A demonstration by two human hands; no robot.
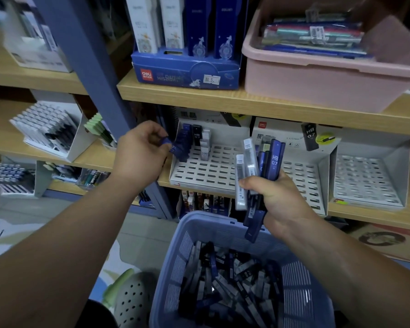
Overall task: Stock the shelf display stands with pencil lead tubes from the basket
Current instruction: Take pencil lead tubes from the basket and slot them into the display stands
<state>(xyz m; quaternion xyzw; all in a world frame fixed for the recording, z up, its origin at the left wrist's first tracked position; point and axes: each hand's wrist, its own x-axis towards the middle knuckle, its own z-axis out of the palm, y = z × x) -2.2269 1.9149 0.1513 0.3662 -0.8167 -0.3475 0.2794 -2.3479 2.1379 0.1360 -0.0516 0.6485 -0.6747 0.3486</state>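
Basket (213,227), near: periwinkle blue, slotted lattice walls. Pencil lead tubes (223,280) in it: navy, black, clear grey. Display stands (208,171): white, gridded with dark slots. Shelf boards (246,100): pale wood grain. Bin (317,84), far right: pink. Upright post (85,55): slate blue.

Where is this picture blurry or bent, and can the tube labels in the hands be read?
Head view: the white box at top left is smeared; the shelf edge bows from the wide lens; HB 0.7 reads clearly on the bundle of tubes in the right hand; the blue tube pinched by the left hand is soft, its print unreadable.
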